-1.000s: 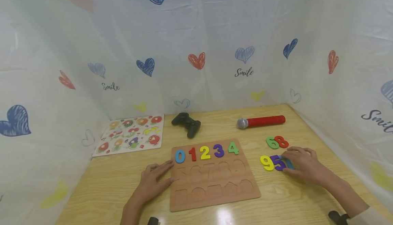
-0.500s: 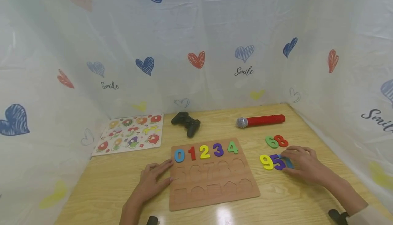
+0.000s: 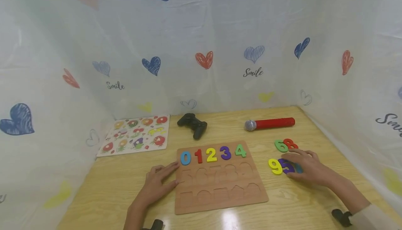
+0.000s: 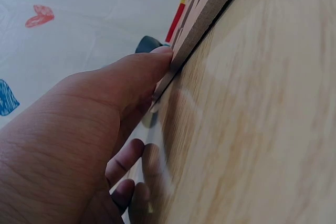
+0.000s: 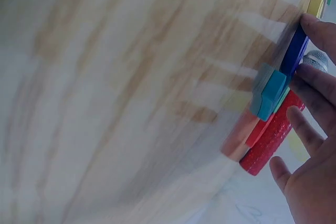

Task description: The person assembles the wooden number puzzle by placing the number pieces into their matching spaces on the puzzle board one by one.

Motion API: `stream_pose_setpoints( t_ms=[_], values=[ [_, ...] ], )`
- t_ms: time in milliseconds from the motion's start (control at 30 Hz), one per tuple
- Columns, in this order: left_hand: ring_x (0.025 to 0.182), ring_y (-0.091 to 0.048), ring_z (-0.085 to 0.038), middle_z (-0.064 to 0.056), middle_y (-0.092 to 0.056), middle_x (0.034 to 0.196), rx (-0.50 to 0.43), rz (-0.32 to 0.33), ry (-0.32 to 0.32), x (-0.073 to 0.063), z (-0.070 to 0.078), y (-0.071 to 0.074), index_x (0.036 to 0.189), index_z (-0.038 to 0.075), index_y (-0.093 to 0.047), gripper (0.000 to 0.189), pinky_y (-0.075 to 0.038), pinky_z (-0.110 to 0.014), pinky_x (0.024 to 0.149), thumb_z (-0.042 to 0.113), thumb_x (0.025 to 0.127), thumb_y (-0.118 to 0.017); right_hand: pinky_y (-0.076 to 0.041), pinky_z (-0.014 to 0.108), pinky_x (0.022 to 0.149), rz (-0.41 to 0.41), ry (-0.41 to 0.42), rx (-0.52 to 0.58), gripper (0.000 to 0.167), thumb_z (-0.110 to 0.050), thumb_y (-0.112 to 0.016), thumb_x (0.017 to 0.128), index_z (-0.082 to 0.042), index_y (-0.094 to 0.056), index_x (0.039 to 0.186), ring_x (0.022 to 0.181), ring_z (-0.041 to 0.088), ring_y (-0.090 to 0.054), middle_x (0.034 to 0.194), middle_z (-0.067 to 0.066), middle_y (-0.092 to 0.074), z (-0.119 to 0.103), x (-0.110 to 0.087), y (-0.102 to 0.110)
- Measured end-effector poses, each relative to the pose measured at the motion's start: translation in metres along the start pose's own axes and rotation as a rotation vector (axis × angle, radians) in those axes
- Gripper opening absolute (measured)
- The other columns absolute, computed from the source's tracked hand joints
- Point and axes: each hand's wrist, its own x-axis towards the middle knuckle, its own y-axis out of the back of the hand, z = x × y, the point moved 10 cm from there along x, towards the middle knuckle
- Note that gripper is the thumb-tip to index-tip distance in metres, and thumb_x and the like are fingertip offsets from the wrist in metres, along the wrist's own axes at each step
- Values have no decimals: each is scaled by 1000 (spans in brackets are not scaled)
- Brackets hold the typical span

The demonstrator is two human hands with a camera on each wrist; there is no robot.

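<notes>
A wooden number puzzle board [image 3: 221, 203] lies on the table, with numbers 0 to 4 seated along its top row and bare recesses below. Beside its left edge is my left hand [image 3: 158, 184], fingers extended; in the left wrist view the thumb tip touches the board's side. My right hand [image 3: 309, 169] has its thumb and forefinger at opposite edges of the purple number 5 [image 3: 287, 166], pinching it low at the table. A yellow 9 [image 3: 275, 166] lies just left of it. Partly hidden under the hand is a blue number piece [image 5: 271, 94].
Beyond the right hand lie a green 6 [image 3: 281, 146] and a red 8 [image 3: 290, 143]. Farther back are a red microphone [image 3: 273, 123], a black game controller [image 3: 193, 125] and a fruit picture board [image 3: 135, 135]. A heart-printed curtain [image 3: 204, 31] surrounds the table.
My right hand has shifted slightly leftward, from around the blue piece onto the purple 5, uncovering more of the blue one. The left hand keeps its place at the board; the head view shifts slightly.
</notes>
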Motion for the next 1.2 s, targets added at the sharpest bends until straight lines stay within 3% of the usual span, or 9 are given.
stream_pose_setpoints(
  t_ms=[367, 700, 900, 1200],
  values=[
    [124, -39, -25, 10, -48, 150, -15, -7, 2, 0, -1, -1, 142, 28, -59, 55, -25, -61, 100, 48, 91, -69, -25, 69, 89, 19, -5, -27, 48, -35, -87, 76, -15, -72, 117, 122, 44, -47, 117, 5, -70, 2, 3, 3],
    [122, -40, -24, 11, -49, 150, -1, -5, 4, 0, -2, 0, 141, 28, -60, 55, -26, -61, 99, 49, 91, -70, -23, 71, 90, 42, -3, -12, 51, -36, -88, 75, -14, -72, 118, 123, 45, -44, 117, 6, -70, -1, 4, 9],
    [123, -40, -25, 11, -49, 150, 3, -15, 8, -1, -3, -1, 141, 28, -59, 55, -27, -60, 99, 49, 91, -69, -23, 70, 90, 57, 30, -18, 54, -40, -86, 76, -11, -72, 119, 122, 44, -45, 117, 7, -70, -12, 8, 12],
    [125, -39, -25, 13, -47, 151, -3, -34, 18, 1, -5, -4, 142, 32, -57, 56, -26, -61, 101, 52, 92, -67, -25, 67, 88, 107, 96, -17, 49, -35, -88, 74, -12, -73, 115, 119, 42, -48, 115, 6, -70, -32, 16, 15]
  ],
)
